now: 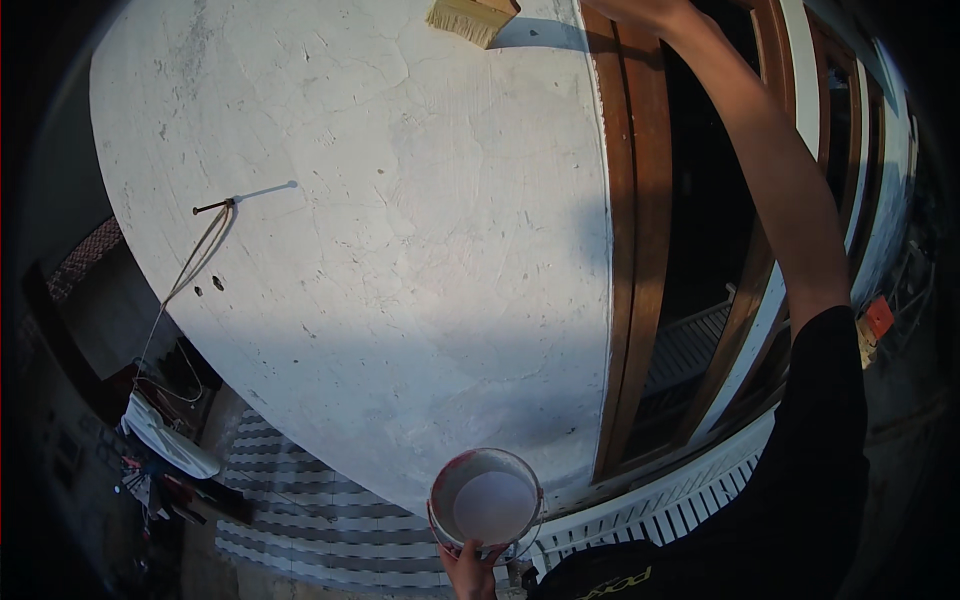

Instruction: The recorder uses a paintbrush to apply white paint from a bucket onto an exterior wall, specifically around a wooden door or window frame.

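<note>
I see the brush (pixel 468 22) at the view's top edge, near my right hand (pixel 635 9), whose grip I can't tell. My left hand (pixel 470 574) grasps the paint bucket (pixel 448 487) below, before the white wall (pixel 400 220).

Paintbrush (pixel 472 19) partly beyond the top edge

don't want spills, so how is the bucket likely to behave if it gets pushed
The bucket would probably slosh, since it is open-topped and holds what looks like pale paint. That paint sits below the rim, so its weight is likely low down. The wall seems fairly stiff: its rim looks round above the left hand's grip.
</note>
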Action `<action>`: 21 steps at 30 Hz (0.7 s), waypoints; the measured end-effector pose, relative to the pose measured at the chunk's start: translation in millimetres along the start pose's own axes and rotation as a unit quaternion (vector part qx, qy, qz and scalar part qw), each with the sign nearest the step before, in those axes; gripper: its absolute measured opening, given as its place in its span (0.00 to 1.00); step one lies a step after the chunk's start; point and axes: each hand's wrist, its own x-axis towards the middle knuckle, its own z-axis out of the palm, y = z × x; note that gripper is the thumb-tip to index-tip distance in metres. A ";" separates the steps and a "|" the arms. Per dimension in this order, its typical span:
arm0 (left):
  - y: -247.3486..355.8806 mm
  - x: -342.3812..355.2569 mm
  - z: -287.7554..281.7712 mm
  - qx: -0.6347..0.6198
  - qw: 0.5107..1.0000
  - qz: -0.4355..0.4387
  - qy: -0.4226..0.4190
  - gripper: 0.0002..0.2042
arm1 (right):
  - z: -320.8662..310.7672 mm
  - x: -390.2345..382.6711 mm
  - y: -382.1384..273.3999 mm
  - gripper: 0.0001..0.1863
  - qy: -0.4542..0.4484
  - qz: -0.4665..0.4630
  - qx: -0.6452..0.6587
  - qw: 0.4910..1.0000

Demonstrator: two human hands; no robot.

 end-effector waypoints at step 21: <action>-3.1 -3.3 20.8 0.016 1.000 -0.003 0.011 0.29 | 49.0 -150.9 2.9 0.11 -0.214 -0.067 0.025 0.974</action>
